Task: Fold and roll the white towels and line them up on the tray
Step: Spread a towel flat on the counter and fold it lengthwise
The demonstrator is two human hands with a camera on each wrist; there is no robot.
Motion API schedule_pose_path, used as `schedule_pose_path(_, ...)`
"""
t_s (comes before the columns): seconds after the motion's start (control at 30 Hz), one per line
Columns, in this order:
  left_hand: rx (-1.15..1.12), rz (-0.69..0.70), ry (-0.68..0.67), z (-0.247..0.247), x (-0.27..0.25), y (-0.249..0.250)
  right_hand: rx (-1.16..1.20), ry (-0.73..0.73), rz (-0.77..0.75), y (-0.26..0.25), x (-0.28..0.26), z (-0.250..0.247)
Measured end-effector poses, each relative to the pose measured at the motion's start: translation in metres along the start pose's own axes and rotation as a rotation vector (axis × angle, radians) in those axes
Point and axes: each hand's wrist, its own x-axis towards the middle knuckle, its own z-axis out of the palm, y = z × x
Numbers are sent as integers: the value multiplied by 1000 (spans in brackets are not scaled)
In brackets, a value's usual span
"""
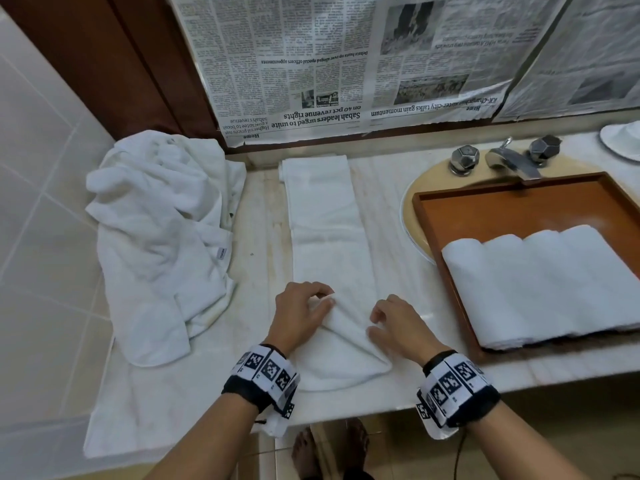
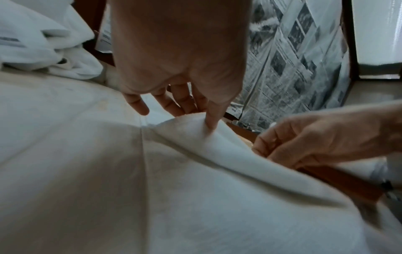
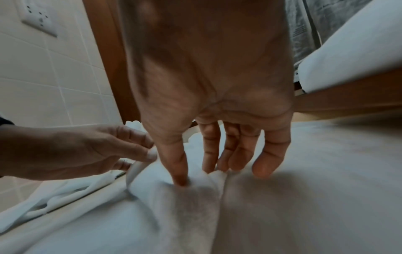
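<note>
A long folded white towel lies as a strip down the counter, its near end raised into a slanted fold. My left hand pinches the left top of that fold, thumb in front and fingers behind. At the fold's right edge, my right hand pinches the cloth between thumb and fingers. To the right, over the sink, sits the brown tray. Several rolled white towels lie side by side in its near half.
A heap of loose white towels fills the counter's left side and spills toward the front edge. Behind the tray stand the faucet and its two knobs. Newspaper covers the wall behind. A white dish sits far right.
</note>
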Motion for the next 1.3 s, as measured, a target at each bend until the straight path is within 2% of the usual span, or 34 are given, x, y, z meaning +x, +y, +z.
schedule_pose_path(0.13, -103, 2, 52, -5, -30, -1, 115, 35, -37, -7, -26, 5)
schedule_pose_path(0.23, -131, -29, 50, -12, -52, -12, 168, 69, -164, -11, -48, 12)
schedule_pose_path(0.33, -191, -71, 32, -16, -73, -22, 28, 101, -244, -9, -66, 25)
schedule_pose_path(0.47, -127, -94, 19, -15, -94, -29, -103, 125, -294, -5, -84, 44)
schedule_pose_path(0.7, 18, 29, 23, -6, -117, -38, -147, 215, -385, 2, -97, 62)
schedule_pose_path(0.83, 53, 61, 6, 4, -126, -44, -63, 117, -375, 7, -102, 61)
schedule_pose_path(0.93, 35, 63, 70, 6, -130, -48, -6, 88, -344, 17, -103, 56)
schedule_pose_path(1.1, 27, 33, 78, 8, -129, -52, 50, 105, -277, 26, -100, 51)
schedule_pose_path(1.3, 62, 69, 69, 6, -130, -52, 143, 170, -230, 21, -102, 51)
